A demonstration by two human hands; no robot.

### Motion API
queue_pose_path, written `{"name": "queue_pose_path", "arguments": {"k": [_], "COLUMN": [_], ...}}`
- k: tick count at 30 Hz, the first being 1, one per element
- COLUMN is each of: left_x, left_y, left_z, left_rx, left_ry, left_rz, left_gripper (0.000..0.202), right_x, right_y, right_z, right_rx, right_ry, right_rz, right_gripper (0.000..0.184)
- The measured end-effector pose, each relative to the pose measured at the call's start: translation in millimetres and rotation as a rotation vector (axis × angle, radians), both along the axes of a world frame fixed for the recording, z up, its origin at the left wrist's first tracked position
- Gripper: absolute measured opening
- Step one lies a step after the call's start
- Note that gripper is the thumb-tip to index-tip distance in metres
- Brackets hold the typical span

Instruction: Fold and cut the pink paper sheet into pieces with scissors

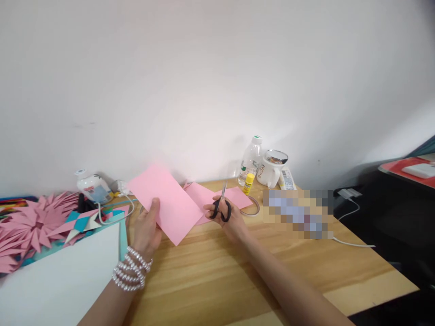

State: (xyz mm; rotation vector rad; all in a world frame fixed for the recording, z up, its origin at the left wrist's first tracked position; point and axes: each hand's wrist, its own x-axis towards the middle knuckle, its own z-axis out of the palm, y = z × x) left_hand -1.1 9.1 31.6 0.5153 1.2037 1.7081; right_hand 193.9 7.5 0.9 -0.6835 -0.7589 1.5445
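My left hand (147, 226), with pearl bracelets on the wrist, pinches the lower left edge of a pink paper sheet (165, 202) and holds it tilted above the wooden table (210, 271). My right hand (227, 217) grips black-handled scissors (221, 204), blades pointing up and away, just right of the sheet's edge. More pink paper (234, 197) lies flat on the table behind the scissors.
Folded pink paper flowers (30, 224) and a white sheet (57, 276) lie at the left. A plastic bottle (250, 160), a yellow glue stick (249, 183) and a white mug (272, 168) stand by the wall. A white cable (353, 244) trails off the right edge.
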Motion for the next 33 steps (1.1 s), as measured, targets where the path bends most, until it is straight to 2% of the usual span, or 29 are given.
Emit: {"name": "queue_pose_path", "arguments": {"k": [3,8,13,18,21,26,29,33], "left_x": [2,3,4,8,9,9,8,7], "left_y": [-2,-6,-9,-11,-12,-15,-18,-20], "left_z": [0.6,0.3,1.4,5.0,5.6,-0.7,-3.9,-1.5], "left_rx": [-0.030,-0.040,-0.075,-0.047,-0.063,0.004,0.046,0.072], "left_ry": [0.028,0.021,0.033,0.080,0.183,0.478,0.624,0.691], "left_rz": [-0.013,-0.124,-0.206,-0.233,-0.268,-0.364,-0.315,-0.272], "left_gripper": [0.006,0.013,0.018,0.035,0.044,0.036,0.035,0.038], "right_x": [-1,-6,-7,-7,-8,-7,-7,-7], "right_y": [-2,-7,-9,-11,-12,-12,-12,-10], "right_z": [-1.7,-4.1,0.5,3.1,3.4,7.4,8.3,4.5], "right_rx": [0.018,0.052,0.136,0.163,0.134,0.135,0.172,0.169], "right_ry": [-0.114,-0.240,-0.251,-0.301,-0.291,-0.279,-0.272,-0.301], "right_rz": [-0.002,0.070,0.035,0.185,0.142,0.011,-0.057,-0.121], "right_gripper": [0.039,0.040,0.028,0.035,0.037,0.031,0.030,0.036]}}
